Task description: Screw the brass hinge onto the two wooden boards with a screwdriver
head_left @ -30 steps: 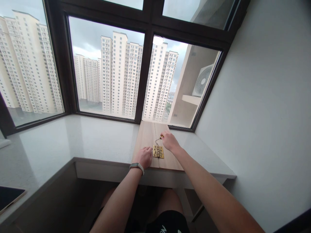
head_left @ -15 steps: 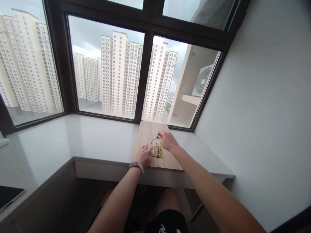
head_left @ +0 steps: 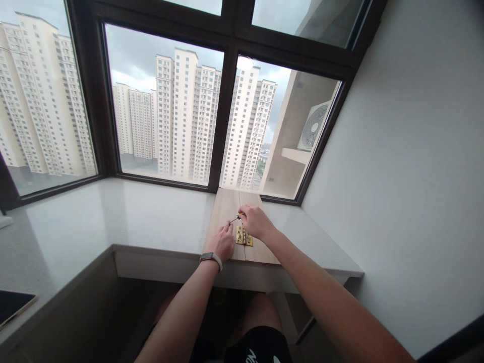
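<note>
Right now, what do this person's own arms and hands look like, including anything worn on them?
The left hand and right hand are ungloved, and no sleeves show on the left forearm or right forearm. A slim watch with a dark face and pale strap circles the left wrist; nothing shows on the right one.

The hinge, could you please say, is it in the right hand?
No, the hinge lies on the boards; the right hand holds a tool.
</note>
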`<state>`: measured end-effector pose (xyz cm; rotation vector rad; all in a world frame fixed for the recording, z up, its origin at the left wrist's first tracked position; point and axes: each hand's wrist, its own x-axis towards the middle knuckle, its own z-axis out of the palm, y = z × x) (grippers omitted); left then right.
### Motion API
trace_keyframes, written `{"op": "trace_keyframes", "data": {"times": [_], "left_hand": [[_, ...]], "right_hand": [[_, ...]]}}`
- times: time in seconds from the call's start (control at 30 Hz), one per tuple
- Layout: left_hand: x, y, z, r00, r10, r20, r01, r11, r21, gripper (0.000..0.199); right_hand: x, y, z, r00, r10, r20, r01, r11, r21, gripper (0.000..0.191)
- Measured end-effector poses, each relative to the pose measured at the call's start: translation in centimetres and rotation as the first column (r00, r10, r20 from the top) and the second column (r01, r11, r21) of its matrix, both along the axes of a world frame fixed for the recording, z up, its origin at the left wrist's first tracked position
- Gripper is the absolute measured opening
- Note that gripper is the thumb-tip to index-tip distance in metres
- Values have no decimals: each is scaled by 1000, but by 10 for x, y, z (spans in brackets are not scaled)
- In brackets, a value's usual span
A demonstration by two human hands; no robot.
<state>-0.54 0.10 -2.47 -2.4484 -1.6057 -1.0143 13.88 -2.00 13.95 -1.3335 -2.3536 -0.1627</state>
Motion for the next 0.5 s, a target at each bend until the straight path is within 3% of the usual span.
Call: {"op": "trace_keyframes", "data": {"times": [0.5], "left_hand": [[-1, 5, -5, 998, -50, 25, 49, 998, 35, 56]], "right_hand": [[7, 3, 8, 995, 7, -98, -7, 1000, 3, 15]]}}
